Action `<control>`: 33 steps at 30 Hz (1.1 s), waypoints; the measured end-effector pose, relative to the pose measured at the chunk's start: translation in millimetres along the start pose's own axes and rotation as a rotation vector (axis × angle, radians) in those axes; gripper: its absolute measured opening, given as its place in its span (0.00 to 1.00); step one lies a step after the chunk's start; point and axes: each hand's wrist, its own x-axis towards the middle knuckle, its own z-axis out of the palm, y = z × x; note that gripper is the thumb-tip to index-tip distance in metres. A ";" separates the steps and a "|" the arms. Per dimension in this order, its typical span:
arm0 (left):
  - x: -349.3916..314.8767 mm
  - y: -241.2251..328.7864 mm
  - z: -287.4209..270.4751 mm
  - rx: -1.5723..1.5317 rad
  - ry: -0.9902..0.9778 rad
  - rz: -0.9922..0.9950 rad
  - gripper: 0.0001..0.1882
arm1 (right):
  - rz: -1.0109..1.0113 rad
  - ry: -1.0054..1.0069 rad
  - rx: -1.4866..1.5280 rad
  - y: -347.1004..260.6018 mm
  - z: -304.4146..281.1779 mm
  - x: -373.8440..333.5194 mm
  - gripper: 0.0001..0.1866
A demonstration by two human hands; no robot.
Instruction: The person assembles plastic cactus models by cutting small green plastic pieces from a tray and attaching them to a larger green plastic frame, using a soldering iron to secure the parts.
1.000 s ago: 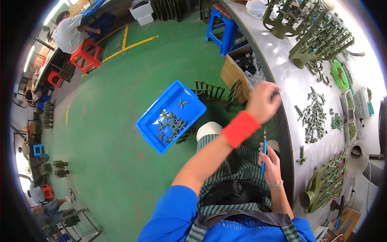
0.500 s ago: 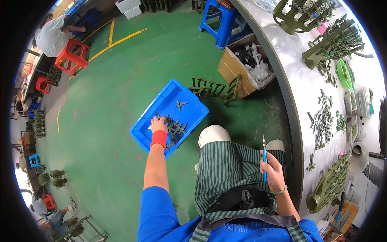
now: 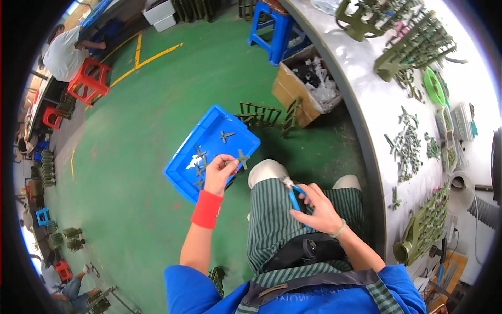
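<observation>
My left hand, with a red band on its wrist, is closed on a dark green cross-shaped part near the right side of a blue tray. One loose cross-shaped part lies apart in the tray, and several more lie beside and partly behind my hand. My right hand holds blue-handled cutting pliers above the striped apron. Two handles show, and the jaws point up and left toward my knee.
A grey worktable curves along the right with green racks and a pile of small green parts. Beyond the tray stand a cardboard box and a blue stool. A person sits on a red stool far left.
My left hand has come out of the tray's pile and moved right, lifting a cross-shaped part. My right hand has swung left with the pliers, whose handles now show spread.
</observation>
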 end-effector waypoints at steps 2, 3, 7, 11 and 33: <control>-21.1 13.2 26.7 0.034 -0.052 0.029 0.05 | -0.083 0.031 -0.081 -4.6 2.9 1.9 0.33; -29.4 17.9 35.7 0.073 -0.088 0.055 0.05 | -0.126 0.045 -0.119 -2.6 5.6 2.3 0.33; -39.4 24.6 74.0 0.193 -0.201 0.195 0.07 | -0.105 0.112 -0.152 3.4 -6.2 -11.0 0.33; -36.0 32.3 132.4 0.217 -0.267 0.320 0.06 | -0.081 0.172 -0.082 35.5 -15.7 -35.2 0.34; 49.3 8.0 95.0 0.531 0.214 0.595 0.07 | 0.139 0.106 0.121 54.1 -10.2 -64.4 0.33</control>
